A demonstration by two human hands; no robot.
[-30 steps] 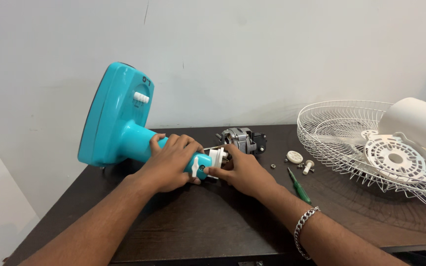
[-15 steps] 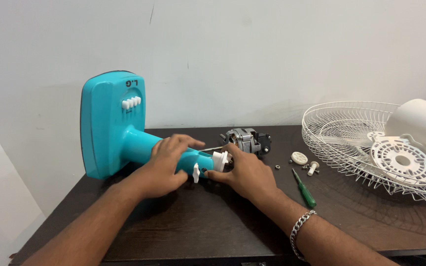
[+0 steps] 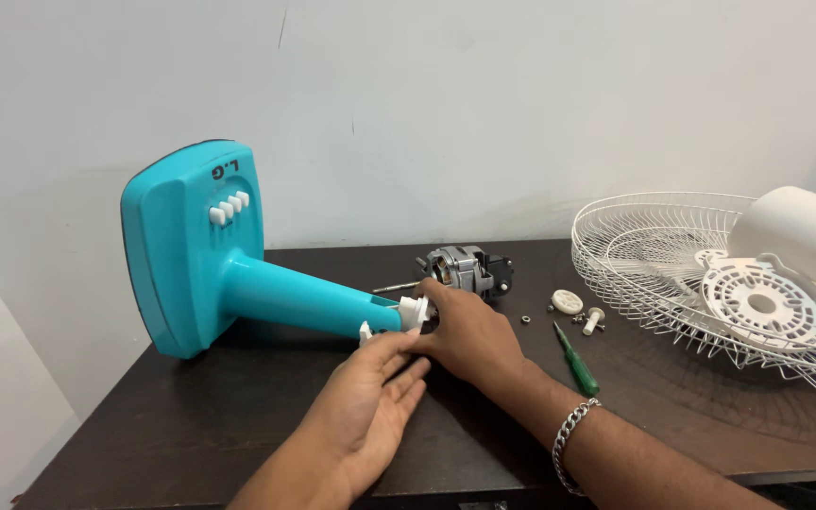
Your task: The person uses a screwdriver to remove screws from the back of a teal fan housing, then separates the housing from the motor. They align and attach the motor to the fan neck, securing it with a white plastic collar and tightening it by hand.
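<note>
A turquoise fan stand (image 3: pixel 266 293) lies on its side on the dark table (image 3: pixel 219 425), its flat base with white buttons raised at the left. My right hand (image 3: pixel 472 335) wraps over the white joint piece (image 3: pixel 413 312) at the end of the stand's neck. My left hand (image 3: pixel 370 406) lies palm up and open just below that end, fingertips at a small white knob (image 3: pixel 365 331). The grey fan motor (image 3: pixel 460 266) sits right behind my right hand.
A green screwdriver (image 3: pixel 578 364), a round white nut (image 3: pixel 566 302), a small white peg (image 3: pixel 592 321) and a few loose screws lie right of my hand. Farther right rest a white wire grill (image 3: pixel 644 236), a white plastic disc (image 3: pixel 757 302) and a white motor cover (image 3: pixel 805 236). A wall stands behind.
My left hand let go of the turquoise neck and dropped palm up beneath its end. The stand turned, so its button face looks more toward me. My right hand stayed at the joint.
</note>
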